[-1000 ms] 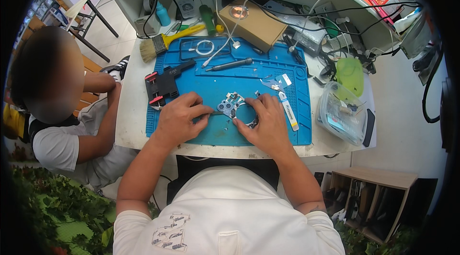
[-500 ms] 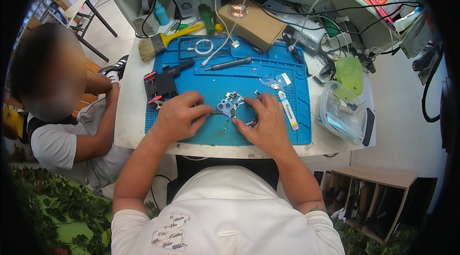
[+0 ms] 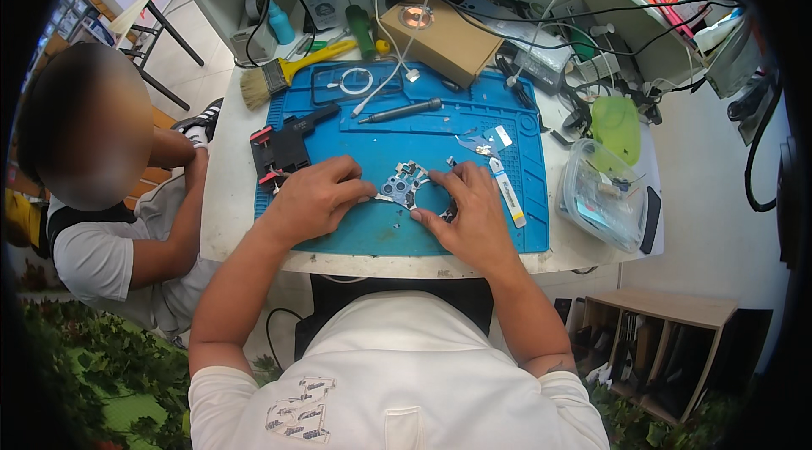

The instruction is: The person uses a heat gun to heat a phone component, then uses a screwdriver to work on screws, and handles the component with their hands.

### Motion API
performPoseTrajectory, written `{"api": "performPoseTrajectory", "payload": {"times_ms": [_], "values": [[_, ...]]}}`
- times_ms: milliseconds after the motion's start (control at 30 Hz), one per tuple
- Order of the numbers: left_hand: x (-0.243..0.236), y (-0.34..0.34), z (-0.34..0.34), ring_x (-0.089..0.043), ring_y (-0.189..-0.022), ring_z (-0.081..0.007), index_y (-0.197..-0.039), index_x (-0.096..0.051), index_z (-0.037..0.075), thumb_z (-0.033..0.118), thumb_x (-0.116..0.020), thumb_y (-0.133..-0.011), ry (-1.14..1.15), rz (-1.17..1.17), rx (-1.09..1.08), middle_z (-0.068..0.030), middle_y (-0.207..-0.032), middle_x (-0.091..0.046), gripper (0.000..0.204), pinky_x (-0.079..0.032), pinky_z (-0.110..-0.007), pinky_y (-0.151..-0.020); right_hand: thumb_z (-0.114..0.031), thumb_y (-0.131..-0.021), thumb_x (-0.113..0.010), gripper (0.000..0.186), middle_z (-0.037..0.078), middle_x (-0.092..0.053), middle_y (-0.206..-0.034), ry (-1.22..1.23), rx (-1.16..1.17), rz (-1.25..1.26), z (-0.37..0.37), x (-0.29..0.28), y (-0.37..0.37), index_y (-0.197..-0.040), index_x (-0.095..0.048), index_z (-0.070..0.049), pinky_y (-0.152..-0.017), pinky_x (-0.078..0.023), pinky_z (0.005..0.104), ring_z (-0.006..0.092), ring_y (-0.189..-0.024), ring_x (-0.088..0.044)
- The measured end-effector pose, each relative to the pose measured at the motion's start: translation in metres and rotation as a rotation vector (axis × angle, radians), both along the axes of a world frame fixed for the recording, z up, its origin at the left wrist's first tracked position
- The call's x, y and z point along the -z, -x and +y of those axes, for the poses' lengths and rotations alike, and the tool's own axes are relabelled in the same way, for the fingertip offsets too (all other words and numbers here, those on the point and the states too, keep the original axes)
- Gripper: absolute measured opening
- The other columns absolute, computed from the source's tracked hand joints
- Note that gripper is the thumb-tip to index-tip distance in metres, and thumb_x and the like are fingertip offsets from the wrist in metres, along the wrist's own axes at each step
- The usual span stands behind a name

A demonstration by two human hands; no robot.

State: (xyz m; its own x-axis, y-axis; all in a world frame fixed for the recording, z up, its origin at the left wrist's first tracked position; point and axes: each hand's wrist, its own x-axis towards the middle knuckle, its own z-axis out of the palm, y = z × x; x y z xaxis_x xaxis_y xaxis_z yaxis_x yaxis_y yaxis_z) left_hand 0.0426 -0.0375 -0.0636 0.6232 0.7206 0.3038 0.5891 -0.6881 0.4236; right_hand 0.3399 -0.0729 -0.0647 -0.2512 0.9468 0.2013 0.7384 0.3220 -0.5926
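Observation:
My right hand [image 3: 463, 213] pinches the right side of a small phone circuit board [image 3: 399, 189], with an open ring-shaped part and camera modules, held just over the blue silicone mat [image 3: 381, 141]. At the board's left side, my left hand [image 3: 326, 196] has its fingertips closed on something small and thin that I cannot make out. Right of the board lie a white strip with a yellow end [image 3: 507, 194] and a thin blue-grey piece with a white tab [image 3: 486, 144]. A black-and-red clamp fixture [image 3: 283, 150] stands at the mat's left.
A seated person [image 3: 127, 255] is at the left. A yellow brush [image 3: 275, 78], grey pen tool [image 3: 399, 111], cardboard box [image 3: 448, 40] and tangled cables lie toward the back. A clear container [image 3: 600, 196] and green box [image 3: 616, 128] sit on the desk's right.
My left hand and forearm have shifted slightly left, and the board moved a little left with them. My right hand keeps nearly the same grip.

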Motion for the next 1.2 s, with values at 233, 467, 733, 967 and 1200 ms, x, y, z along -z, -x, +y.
{"api": "performPoseTrajectory", "payload": {"times_ms": [233, 467, 733, 967, 1200], "values": [[0.005, -0.002, -0.006, -0.074, -0.090, -0.0274, -0.112, -0.086, 0.017, 0.007, -0.084, -0.092, -0.009, -0.039, -0.038, -0.0070, -0.105, -0.070, 0.022, -0.060, -0.040, -0.075, -0.032, -0.083, -0.098, 0.063, 0.017, -0.064, -0.124, 0.011, -0.004, 0.011, 0.001, 0.001, 0.000, -0.134, -0.079, -0.001, -0.103, -0.046, 0.0491, 0.0362, -0.117, -0.059], [0.007, -0.007, -0.007, -0.075, -0.089, -0.0272, -0.110, -0.087, 0.015, 0.006, -0.087, -0.089, -0.174, -0.058, -0.020, -0.0078, -0.102, -0.071, 0.024, -0.061, -0.039, -0.074, -0.033, -0.082, -0.099, 0.063, 0.018, -0.064, -0.125, 0.009, -0.004, 0.030, 0.001, 0.002, -0.001, -0.133, -0.079, -0.001, -0.103, -0.046, 0.0494, 0.0368, -0.117, -0.060], [0.009, -0.009, -0.012, -0.075, -0.089, -0.0274, -0.109, -0.087, 0.014, 0.005, -0.087, -0.086, -0.093, -0.070, -0.066, -0.0085, -0.103, -0.073, 0.025, -0.061, -0.039, -0.073, -0.032, -0.082, -0.099, 0.063, 0.018, -0.064, -0.125, 0.032, -0.003, 0.030, 0.001, 0.001, -0.001, -0.134, -0.079, -0.002, -0.105, -0.046, 0.0496, 0.0370, -0.119, -0.060], [0.008, -0.010, -0.011, -0.075, -0.088, -0.0273, -0.109, -0.087, 0.013, 0.005, -0.087, -0.087, -0.174, -0.059, -0.043, -0.0085, -0.102, -0.073, 0.024, -0.062, -0.039, -0.073, -0.032, -0.082, -0.099, 0.063, 0.018, -0.064, -0.126, 0.014, -0.008, 0.024, 0.001, 0.002, -0.001, -0.134, -0.079, -0.002, -0.106, -0.045, 0.0493, 0.0367, -0.119, -0.060], [0.011, -0.011, -0.014, -0.075, -0.088, -0.0275, -0.110, -0.087, 0.013, 0.006, -0.088, -0.088, -0.129, -0.061, -0.060, -0.0079, -0.102, -0.072, 0.023, -0.062, -0.039, -0.073, -0.032, -0.082, -0.100, 0.065, 0.017, -0.063, -0.126, 0.011, -0.018, 0.022, 0.001, 0.003, -0.003, -0.135, -0.078, -0.002, -0.105, -0.045, 0.0486, 0.0362, -0.120, -0.060]]}}
